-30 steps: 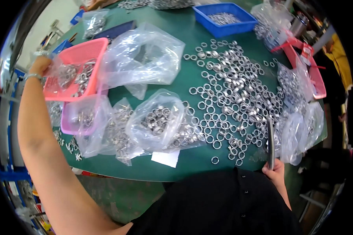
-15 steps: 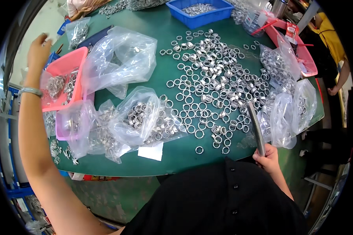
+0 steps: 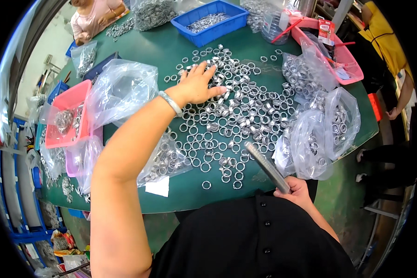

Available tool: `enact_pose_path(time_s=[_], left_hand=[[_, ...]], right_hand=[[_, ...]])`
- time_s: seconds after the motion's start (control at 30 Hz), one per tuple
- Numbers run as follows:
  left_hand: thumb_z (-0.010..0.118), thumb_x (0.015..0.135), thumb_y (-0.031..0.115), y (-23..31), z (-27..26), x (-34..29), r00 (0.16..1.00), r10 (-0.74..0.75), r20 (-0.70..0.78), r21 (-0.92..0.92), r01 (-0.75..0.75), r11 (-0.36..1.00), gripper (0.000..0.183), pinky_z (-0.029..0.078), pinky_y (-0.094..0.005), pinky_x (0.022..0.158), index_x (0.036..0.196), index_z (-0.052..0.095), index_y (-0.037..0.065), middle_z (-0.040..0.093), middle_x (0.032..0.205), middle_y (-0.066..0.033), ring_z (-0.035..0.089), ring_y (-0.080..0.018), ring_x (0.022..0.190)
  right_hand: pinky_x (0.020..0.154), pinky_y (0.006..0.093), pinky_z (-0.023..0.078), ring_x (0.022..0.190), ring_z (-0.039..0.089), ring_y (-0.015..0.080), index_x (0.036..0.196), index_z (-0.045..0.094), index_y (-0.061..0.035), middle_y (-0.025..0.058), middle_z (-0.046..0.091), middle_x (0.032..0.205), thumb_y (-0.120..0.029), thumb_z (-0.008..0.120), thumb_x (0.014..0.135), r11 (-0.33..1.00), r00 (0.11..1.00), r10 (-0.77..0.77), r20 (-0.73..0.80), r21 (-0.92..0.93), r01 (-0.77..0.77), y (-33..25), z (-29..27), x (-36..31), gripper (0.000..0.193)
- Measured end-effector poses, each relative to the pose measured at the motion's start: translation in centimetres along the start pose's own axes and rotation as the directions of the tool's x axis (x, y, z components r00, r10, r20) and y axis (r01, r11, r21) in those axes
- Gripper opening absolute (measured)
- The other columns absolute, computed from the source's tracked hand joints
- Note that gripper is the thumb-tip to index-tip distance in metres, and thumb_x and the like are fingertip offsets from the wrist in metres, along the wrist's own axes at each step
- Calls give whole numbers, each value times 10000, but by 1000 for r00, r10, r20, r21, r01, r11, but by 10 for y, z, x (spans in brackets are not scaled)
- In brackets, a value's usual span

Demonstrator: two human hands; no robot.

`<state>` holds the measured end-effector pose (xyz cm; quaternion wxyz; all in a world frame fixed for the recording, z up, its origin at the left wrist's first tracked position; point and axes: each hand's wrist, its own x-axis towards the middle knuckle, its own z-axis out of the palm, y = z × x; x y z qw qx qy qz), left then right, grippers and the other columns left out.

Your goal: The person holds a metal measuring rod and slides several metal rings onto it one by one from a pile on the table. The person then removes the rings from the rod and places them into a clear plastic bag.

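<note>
A wide spread of silver metal rings (image 3: 236, 127) lies on the green table (image 3: 178, 199). Over the far left part of that spread is my left hand (image 3: 197, 87), fingers apart and palm down. It holds nothing I can see; whether it touches the rings under it is hidden. A pale bangle (image 3: 171, 104) circles my left wrist. At the near edge, my right hand (image 3: 297, 192) is closed round the lower end of a grey ridged rod (image 3: 266, 166). The rod tilts up and left, its far tip over the near right rings.
Bags of rings (image 3: 167, 160) lie left, with others (image 3: 312, 139) right. An open plastic bag (image 3: 125, 85) is by a pink basket (image 3: 88, 104). Farther back are a blue tray (image 3: 238, 18) and a pink bin (image 3: 356, 76). Co-workers sit far left (image 3: 95, 16) and stand right (image 3: 382, 34).
My left hand has swung from beyond the left pink basket to over the rings. The rod in my right hand leans further left. The whole view has shifted a little.
</note>
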<state>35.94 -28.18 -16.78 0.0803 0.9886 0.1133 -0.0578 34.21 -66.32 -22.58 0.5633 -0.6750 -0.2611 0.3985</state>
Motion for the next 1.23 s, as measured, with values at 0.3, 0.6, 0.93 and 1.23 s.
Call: enact_pose_path(time_s=[0.3, 0.6, 0.93, 1.23], left_hand=[[439, 779, 523, 33, 14, -21, 980, 197, 36, -72, -194, 978, 745, 135, -494, 996, 1301, 216, 41, 244, 1336, -166, 179, -415, 1226], [570, 755, 281, 46, 4, -61, 966, 260, -9, -30, -260, 965, 578, 155, -519, 974, 1252, 336, 102, 258, 1323, -163, 213, -385, 1223], [638, 658, 116, 51, 4, -93, 946, 318, -60, -63, -321, 945, 511, 322, -402, 882, 1137, 465, 80, 375, 1187, -179, 402, -336, 1045], [634, 696, 209, 48, 4, -90, 947, 320, -16, -22, -320, 947, 587, 281, -417, 925, 1217, 382, 112, 387, 1189, -149, 348, -347, 1116]], right_hand=[[626, 188, 399, 721, 501, 61, 862, 561, 21, 20, 546, 803, -65, 643, 738, 991, 996, 48, 70, 120, -56, 8, -10, -4, 172], [668, 208, 400, 745, 503, 84, 888, 564, 23, 38, 544, 813, -59, 640, 739, 992, 995, 60, 85, 106, -69, 13, -12, -5, 186], [649, 199, 396, 759, 493, 75, 911, 565, 9, 27, 534, 841, -66, 653, 731, 998, 995, 23, 93, 54, -29, 18, -14, -5, 215], [642, 191, 393, 762, 490, 79, 920, 562, -4, 29, 530, 839, -78, 650, 737, 997, 994, 25, 107, 64, -32, 20, -14, -5, 216]])
